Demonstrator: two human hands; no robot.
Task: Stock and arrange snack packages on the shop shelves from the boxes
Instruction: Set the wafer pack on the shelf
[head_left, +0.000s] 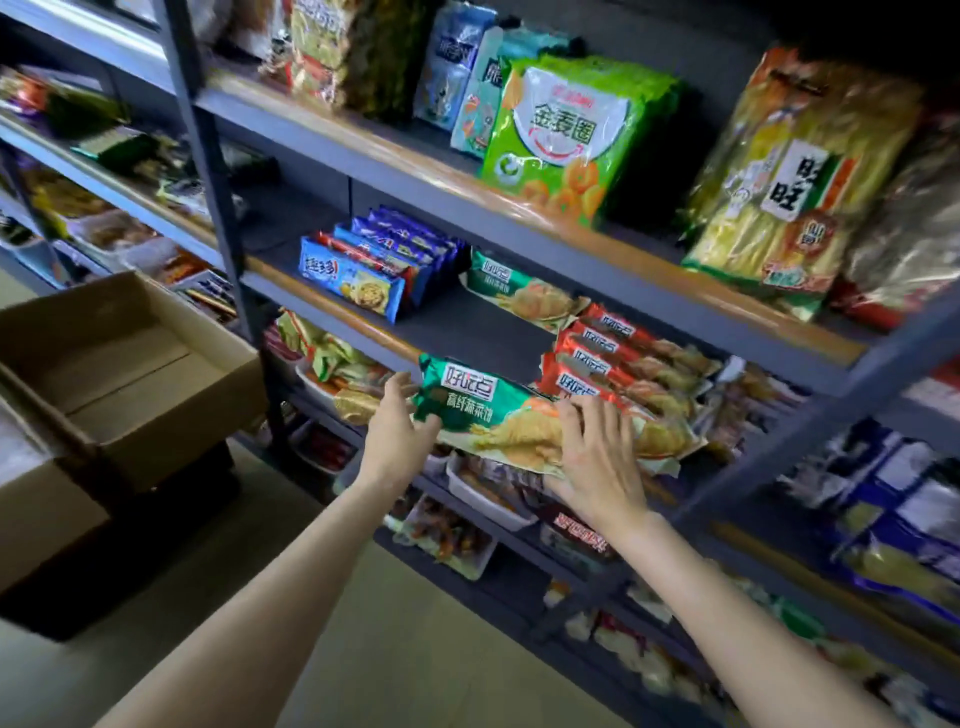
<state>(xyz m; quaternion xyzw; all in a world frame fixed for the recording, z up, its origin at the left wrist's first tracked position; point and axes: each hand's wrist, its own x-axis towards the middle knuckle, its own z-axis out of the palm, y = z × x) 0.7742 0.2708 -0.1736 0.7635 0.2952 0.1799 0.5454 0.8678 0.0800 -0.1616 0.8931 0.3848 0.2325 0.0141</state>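
The right hand (597, 457) lies flat, fingers straight, pressing on the near right part of a green pack (498, 410). The left hand (400, 415) cups the pack's left end, fingers loosely curled against its edge with the thumb below; whether it truly grips or only steadies I cannot tell. The pack sits at the front lip of the middle shelf (467, 332), partly overhanging it, not yet pushed home.

Its long axis runs left to right along the shelf front, dipping slightly toward the right. The printed face is up and toward the camera, the brand name at the left end, the biscuit picture at the right.

Just behind and to its right, touching it, red packs (618, 358) of the same brand are stacked in a row. Another green pack lies further back (519, 291), and blue packs (358, 270) stand at the left. Bare shelf shows between these groups, so there seems to be room for more.

At the left, the box (130, 374) is open and looks empty in the part shown. By my judgement stocking from this box is nearly done; seating this pack and tidying remain.
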